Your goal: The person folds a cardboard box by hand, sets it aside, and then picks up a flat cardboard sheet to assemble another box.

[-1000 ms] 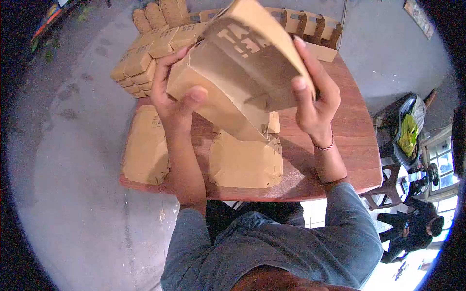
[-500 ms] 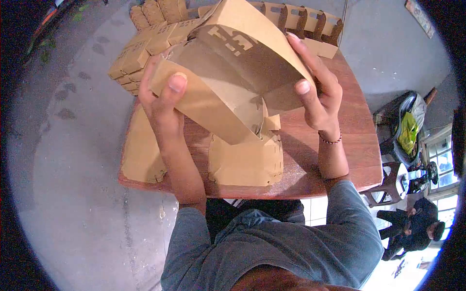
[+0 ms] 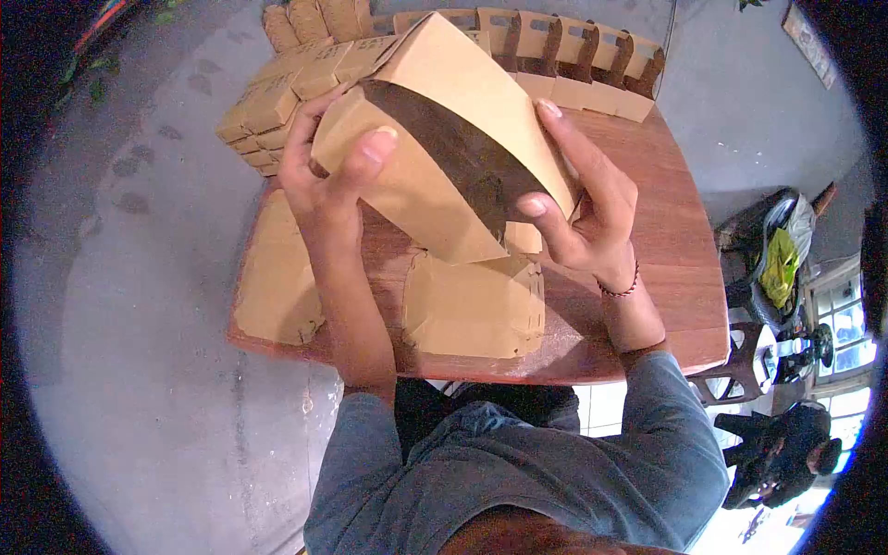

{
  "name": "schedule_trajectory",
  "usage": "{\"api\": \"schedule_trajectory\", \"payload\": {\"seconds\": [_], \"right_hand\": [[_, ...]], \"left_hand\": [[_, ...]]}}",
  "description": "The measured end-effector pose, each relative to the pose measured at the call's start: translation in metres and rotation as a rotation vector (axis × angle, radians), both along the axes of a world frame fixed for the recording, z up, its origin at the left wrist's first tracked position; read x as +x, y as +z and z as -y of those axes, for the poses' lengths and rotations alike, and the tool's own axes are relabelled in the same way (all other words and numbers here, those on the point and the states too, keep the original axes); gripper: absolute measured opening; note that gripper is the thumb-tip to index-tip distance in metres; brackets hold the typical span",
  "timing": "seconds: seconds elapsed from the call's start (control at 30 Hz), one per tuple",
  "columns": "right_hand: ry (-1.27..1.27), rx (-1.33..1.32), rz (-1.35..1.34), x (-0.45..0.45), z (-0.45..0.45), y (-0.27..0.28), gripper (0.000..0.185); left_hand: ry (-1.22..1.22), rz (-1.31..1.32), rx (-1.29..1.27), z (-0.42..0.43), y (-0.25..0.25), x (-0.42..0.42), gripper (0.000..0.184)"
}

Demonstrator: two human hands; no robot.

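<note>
A brown cardboard box point(image 3: 472, 102) is held tilted above the table, its lid partly lowered over a dark gap. My left hand point(image 3: 333, 162) grips the box's left end, thumb on the front wall and fingers behind. At the lid's right edge, my right hand point(image 3: 587, 199) holds the box between thumb and fingers. Beneath it a flat cardboard piece point(image 3: 474, 310) lies near the table's front edge. Another flat cardboard piece point(image 3: 277, 273) rests at the table's left, partly behind my left forearm.
Stacked closed boxes point(image 3: 268, 106) stand at the table's back left. A row of cardboard carriers with cut-out handles point(image 3: 578, 55) lines the back edge of the wooden table point(image 3: 666, 277). At the right are a stool point(image 3: 745, 361), a bag-filled bin point(image 3: 777, 259) and a person point(image 3: 786, 453).
The lid has come down towards the front wall, so the printed inside no longer shows. My right hand has moved slightly left and down with it.
</note>
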State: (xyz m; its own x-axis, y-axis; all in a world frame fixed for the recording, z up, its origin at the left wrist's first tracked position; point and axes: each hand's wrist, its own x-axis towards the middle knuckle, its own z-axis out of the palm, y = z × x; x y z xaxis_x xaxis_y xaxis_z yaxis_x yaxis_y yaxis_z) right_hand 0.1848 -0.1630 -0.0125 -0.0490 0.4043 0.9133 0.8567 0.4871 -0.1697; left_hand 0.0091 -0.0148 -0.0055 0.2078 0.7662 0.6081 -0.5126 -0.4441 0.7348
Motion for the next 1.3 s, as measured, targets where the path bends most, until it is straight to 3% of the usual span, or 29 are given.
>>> {"api": "schedule_trajectory", "payload": {"seconds": [0.73,1.03,1.13,1.3], "right_hand": [[-0.070,-0.008,0.118,-0.009,-0.007,-0.012,0.066],[0.015,0.034,0.152,-0.011,-0.017,-0.019,0.065],[-0.051,0.015,0.194,-0.013,-0.022,-0.026,0.073],[-0.016,-0.048,0.129,-0.029,-0.028,-0.036,0.087]], "left_hand": [[-0.022,0.044,-0.079,0.001,-0.003,0.007,0.049],[0.144,0.073,0.073,0.007,-0.003,0.003,0.053],[0.150,-0.011,0.046,0.009,-0.002,0.007,0.056],[0.252,0.063,0.134,-0.007,-0.016,0.026,0.058]]}}
